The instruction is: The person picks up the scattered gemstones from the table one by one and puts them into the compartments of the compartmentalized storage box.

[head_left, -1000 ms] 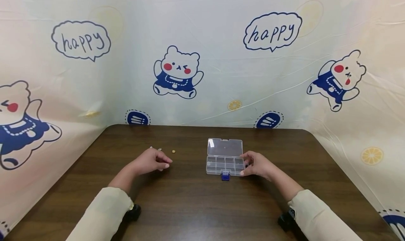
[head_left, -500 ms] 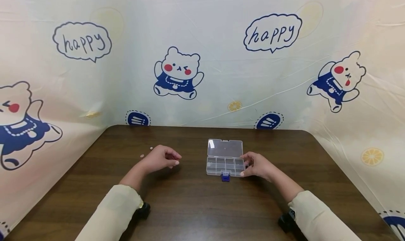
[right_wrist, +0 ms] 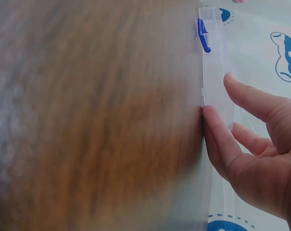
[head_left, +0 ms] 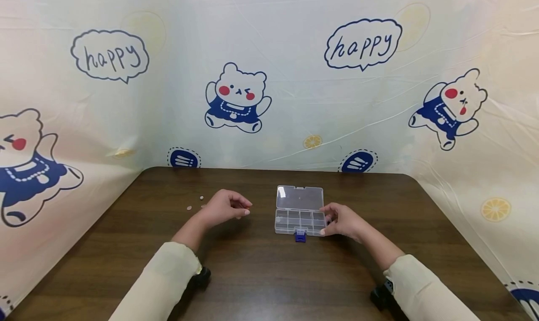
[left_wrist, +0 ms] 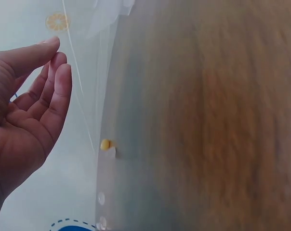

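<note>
My left hand (head_left: pixel 225 207) is raised over the table, left of a clear plastic compartment box (head_left: pixel 286 229), thumb and index finger pinched together. A small reddish piece (head_left: pixel 247 208) shows at those fingertips, mostly hidden. The box lies open, its clear lid (head_left: pixel 300 197) folded back and its blue latch (head_left: pixel 300 237) toward me. At its right end, my right hand (head_left: pixel 340 220) grips it, thumb at the front corner and fingers farther back. In the right wrist view the fingertips (right_wrist: pixel 210 113) touch the box's side.
Left of my left hand lie small pale round pieces, a white one (head_left: pixel 201 198) and a pinkish one (head_left: pixel 189 207). The left wrist view shows a yellow piece (left_wrist: pixel 105 144) on the brown wooden table (head_left: pixel 269 279). A printed curtain (head_left: pixel 294 54) hangs behind the table.
My left hand has moved right and slightly away from me, toward the box, uncovering pale pieces on its left and covering the yellow one. My right hand and the box stay put.
</note>
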`<state>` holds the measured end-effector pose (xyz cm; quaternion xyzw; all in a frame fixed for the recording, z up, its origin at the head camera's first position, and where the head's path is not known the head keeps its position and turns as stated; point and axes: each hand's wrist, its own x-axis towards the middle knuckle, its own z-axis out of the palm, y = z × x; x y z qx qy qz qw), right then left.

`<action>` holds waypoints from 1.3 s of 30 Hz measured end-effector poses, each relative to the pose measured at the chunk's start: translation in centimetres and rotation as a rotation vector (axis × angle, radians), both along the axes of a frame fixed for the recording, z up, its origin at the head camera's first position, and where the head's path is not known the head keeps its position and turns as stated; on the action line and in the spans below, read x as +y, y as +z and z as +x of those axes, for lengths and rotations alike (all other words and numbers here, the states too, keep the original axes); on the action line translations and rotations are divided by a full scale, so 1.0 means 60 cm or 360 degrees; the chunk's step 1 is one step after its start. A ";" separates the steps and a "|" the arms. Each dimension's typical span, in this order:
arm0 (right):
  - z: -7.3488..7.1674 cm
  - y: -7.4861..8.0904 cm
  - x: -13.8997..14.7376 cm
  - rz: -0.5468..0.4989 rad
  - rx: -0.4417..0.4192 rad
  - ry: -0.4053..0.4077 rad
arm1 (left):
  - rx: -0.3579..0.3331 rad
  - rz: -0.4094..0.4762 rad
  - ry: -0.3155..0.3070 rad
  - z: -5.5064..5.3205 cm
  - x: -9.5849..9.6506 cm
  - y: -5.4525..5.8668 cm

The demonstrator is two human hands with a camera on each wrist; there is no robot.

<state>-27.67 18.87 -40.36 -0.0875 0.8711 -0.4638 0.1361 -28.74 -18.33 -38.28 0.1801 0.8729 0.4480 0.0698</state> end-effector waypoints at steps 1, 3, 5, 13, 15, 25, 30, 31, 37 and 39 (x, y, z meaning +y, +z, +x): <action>0.000 0.000 0.000 0.0000 -0.0001 0.0000 | -0.0001 -0.0002 0.0005 -0.001 0.003 0.002; 0.001 0.001 0.000 0.0002 -0.0001 0.0004 | -0.0006 0.0000 0.0012 -0.001 0.010 0.005; 0.001 0.001 0.000 0.0000 -0.0002 0.0000 | -0.0019 0.0004 0.0028 -0.002 0.018 0.008; -0.002 -0.003 -0.001 0.0013 0.0002 -0.0005 | -0.0016 0.0035 0.0027 -0.008 0.046 0.016; -0.002 -0.003 -0.001 0.0009 -0.0001 -0.0002 | -0.0018 0.0045 0.0005 -0.011 0.052 0.018; -0.002 0.001 0.001 0.0043 -0.0012 -0.0011 | 0.0012 0.0052 -0.0057 -0.026 0.090 0.027; -0.003 0.005 0.001 0.0064 0.0011 0.0011 | 0.0004 0.0050 -0.0085 -0.032 0.109 0.033; -0.003 0.006 0.001 0.0066 0.0013 0.0010 | -0.0007 0.0048 -0.0089 -0.033 0.113 0.035; -0.002 0.006 0.002 0.0051 0.0006 0.0014 | 0.0017 -0.0011 -0.0151 -0.040 0.135 0.044; 0.000 0.006 0.002 0.0042 0.0002 0.0023 | 0.0042 -0.0033 -0.0183 -0.043 0.141 0.046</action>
